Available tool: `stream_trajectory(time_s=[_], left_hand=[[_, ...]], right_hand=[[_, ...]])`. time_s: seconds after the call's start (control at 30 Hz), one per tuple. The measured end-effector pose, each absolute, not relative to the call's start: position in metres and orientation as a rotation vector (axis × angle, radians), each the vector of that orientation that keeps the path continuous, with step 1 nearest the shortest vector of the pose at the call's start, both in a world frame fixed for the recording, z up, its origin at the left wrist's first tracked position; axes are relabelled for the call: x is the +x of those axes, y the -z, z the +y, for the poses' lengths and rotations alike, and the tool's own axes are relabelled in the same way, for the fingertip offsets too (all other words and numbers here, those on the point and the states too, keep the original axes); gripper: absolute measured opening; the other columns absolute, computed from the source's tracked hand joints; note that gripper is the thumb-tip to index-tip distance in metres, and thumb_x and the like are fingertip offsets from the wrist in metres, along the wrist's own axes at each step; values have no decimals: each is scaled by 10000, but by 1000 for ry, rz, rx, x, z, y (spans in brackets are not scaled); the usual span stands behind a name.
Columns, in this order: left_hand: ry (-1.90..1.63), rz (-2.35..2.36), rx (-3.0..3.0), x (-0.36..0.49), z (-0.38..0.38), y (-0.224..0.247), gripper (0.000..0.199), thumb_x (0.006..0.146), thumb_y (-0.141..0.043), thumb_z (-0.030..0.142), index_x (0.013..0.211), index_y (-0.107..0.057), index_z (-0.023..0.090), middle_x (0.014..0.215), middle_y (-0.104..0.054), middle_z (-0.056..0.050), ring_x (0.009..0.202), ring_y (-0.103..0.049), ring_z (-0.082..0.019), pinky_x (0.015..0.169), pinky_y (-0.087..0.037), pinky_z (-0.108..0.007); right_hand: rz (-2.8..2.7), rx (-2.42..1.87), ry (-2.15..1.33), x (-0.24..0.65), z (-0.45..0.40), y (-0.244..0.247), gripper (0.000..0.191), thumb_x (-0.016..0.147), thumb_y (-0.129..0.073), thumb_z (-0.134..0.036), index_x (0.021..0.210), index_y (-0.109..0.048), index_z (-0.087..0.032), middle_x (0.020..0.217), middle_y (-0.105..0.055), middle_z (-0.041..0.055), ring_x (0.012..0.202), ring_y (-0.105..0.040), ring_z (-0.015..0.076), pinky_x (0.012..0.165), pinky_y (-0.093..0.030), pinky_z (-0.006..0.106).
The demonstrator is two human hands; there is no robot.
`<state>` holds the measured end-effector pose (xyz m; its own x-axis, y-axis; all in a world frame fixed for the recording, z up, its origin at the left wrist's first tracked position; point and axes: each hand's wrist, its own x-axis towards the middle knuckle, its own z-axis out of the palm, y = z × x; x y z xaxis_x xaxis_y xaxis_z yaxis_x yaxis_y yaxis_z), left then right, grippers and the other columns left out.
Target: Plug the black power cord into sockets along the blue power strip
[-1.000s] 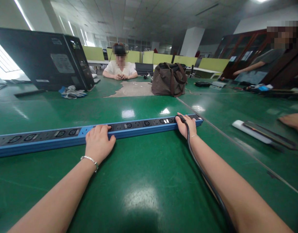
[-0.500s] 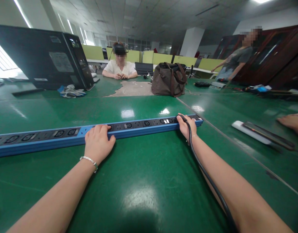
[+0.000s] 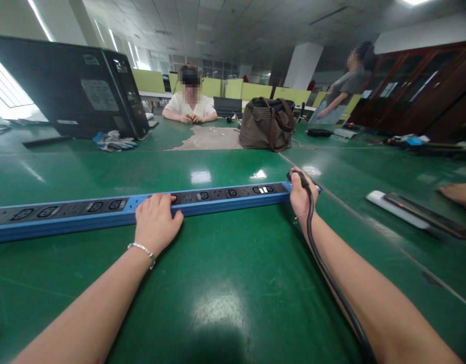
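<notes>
Green tabletop [image 3: 225, 253], across the lower frame; on it, a computer tower [image 3: 66, 86] at upper left and a brown bag [image 3: 265, 124] at upper centre. Blue power strip [image 3: 218, 206], running from the left edge to right of centre, partly covered by the left hand [image 3: 157, 217], draped over it with fingers curled; the right hand [image 3: 303, 194], at the strip's right end, grips the black plug [image 3: 299, 178], its cord trailing to the lower right.

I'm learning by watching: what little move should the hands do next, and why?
Maybe the right hand should tip the black plug face-down toward the power strip, because the plug looks out of the sockets, while the left hand rests on the strip and could steady it.
</notes>
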<state>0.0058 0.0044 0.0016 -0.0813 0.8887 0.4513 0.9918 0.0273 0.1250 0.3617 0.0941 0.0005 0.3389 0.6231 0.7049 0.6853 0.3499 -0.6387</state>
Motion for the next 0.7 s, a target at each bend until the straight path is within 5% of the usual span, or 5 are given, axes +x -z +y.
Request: stream_trajectory(time_s=[0.27,0.7], left_hand=[[610,-2049,-1937,5,5,-1,376,787,-429,349,1086,-563,165,1109,-580,-121,1056,-516,-290,941,-364,-431],[624,-2036,-1953,5,4,-1,387,797,-422,346,1099,-563,149,1099,-578,-130,1053,-508,-300,938,-361,-438]], right_hand=[[-1620,-1245,-278,303,72,-9,367,854,-487,-463,1035,-687,-214,1098,-691,49,1077,-603,217,988,-411,388],[-1671,-1615,-76,255,70,-8,342,907,-420,-405,1059,-675,-235,1074,-702,52,1081,-599,217,992,-369,382]])
